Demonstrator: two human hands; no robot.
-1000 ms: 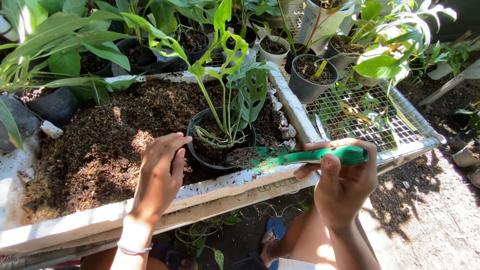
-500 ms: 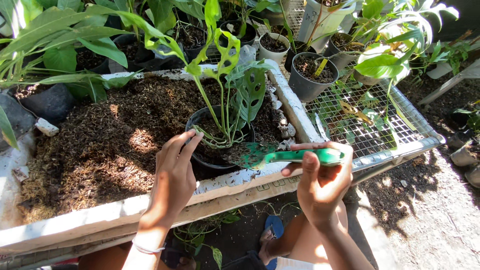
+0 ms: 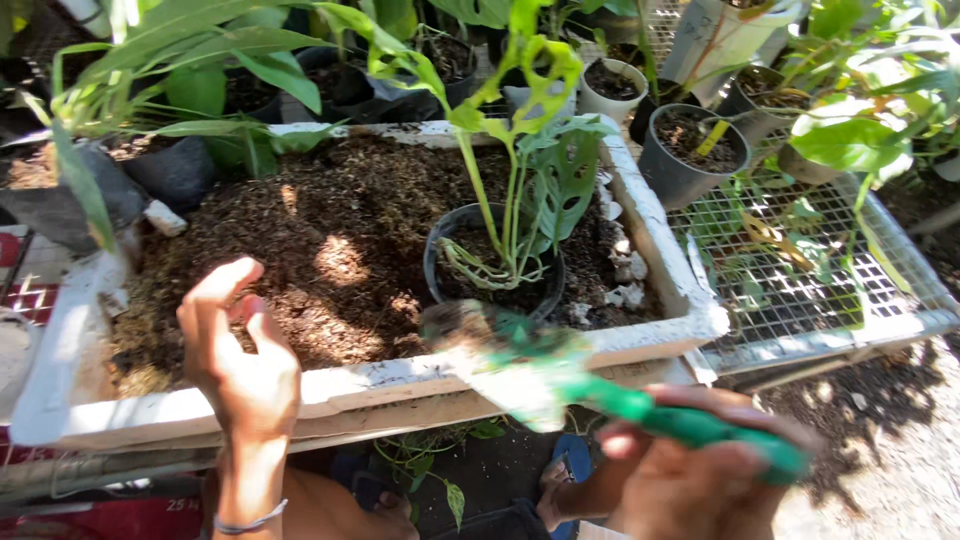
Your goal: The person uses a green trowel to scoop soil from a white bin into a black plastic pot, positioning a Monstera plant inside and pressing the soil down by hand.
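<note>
Five fingers of our left hand (image 3: pixel 238 355) stand loosely apart and slightly curled, clamped on nothing, raised over the near rim of the white tray (image 3: pixel 660 245). Our right hand (image 3: pixel 690 470) has its fingers wrapped together around the handle of a green trowel (image 3: pixel 560 375), which is blurred; its blade points up and to the left and carries a clump of dark soil near the tip, just in front of the tray's near rim. Just beyond the blade we see the black pot (image 3: pixel 492 262), sunk in the brown potting mix (image 3: pixel 330 230) that fills the tray, toward the tray's right side. A green plant with split leaves (image 3: pixel 560 170) rises upright from the pot, with pale roots showing at its base. To the right of the tray lies a wire mesh rack (image 3: pixel 800 290), bearing another black pot of soil (image 3: pixel 685 150) and leafy plants. More pots and long-leaved plants crowd behind the tray. On our left wrist sits a thin bracelet (image 3: pixel 245 522).
</note>
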